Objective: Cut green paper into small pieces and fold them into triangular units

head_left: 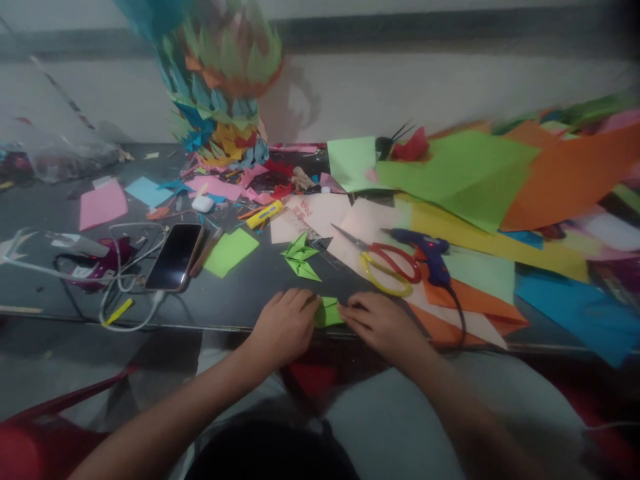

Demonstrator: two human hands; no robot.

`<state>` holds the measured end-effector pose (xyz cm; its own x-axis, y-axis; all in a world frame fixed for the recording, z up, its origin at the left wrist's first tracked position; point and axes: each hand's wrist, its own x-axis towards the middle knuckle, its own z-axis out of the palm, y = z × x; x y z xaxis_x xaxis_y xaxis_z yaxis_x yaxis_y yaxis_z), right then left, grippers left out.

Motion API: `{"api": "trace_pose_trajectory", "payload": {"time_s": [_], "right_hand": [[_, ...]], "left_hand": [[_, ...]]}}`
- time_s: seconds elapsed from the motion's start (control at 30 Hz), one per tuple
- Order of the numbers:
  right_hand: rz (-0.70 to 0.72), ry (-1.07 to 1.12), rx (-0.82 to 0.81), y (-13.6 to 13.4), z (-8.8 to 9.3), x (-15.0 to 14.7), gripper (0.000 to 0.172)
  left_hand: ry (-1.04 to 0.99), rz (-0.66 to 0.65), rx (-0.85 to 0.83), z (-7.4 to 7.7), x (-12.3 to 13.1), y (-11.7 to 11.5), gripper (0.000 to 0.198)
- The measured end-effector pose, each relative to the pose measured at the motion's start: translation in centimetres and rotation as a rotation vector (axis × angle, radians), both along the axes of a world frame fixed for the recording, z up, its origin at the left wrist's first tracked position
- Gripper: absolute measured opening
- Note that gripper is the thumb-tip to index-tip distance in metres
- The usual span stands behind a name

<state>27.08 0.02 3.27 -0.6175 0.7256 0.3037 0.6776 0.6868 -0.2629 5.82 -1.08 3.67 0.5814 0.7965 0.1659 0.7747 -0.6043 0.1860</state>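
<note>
A small folded piece of green paper (pixel 329 312) lies at the front edge of the dark table, between my two hands. My left hand (pixel 287 323) has its fingers closed on the paper's left side. On the right side, my right hand (pixel 377 321) pinches the paper's edge with thumb and fingers. Just beyond them sits a pointed green origami piece (pixel 301 257). Scissors (pixel 387 267) with red and yellow handles lie to the right, beside a blue glue gun (pixel 427 252). A square green sheet (pixel 231 253) rests to the left.
A phone (pixel 175 258) on a white cable lies at left, near a purple device (pixel 107 260). Behind stands a tall sculpture of folded coloured paper (pixel 220 87). Large sheets, including an orange one (pixel 575 177), cover the right side. A yellow cutter (pixel 265 215) lies among scraps.
</note>
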Motion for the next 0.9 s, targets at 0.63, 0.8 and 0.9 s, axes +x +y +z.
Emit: {"api": "trace_pose_trajectory", "payload": {"time_s": [0.63,0.8,0.9], "right_hand": [[0.098,0.061,-0.195,0.6,0.6,0.4,0.028],[0.060,0.107,-0.029,0.2,0.8,-1.0,0.042],[0.126,0.092,0.073,0.0,0.3,-2.1,0.022]], "left_hand": [[-0.243,-0.145,-0.163,-0.3,-2.8,1.3,0.036],[-0.235,-0.156,-0.151,-0.8,-2.7,2.0,0.027],[-0.274,-0.188,-0.113,-1.5,-1.9,1.4,0.019]]}}
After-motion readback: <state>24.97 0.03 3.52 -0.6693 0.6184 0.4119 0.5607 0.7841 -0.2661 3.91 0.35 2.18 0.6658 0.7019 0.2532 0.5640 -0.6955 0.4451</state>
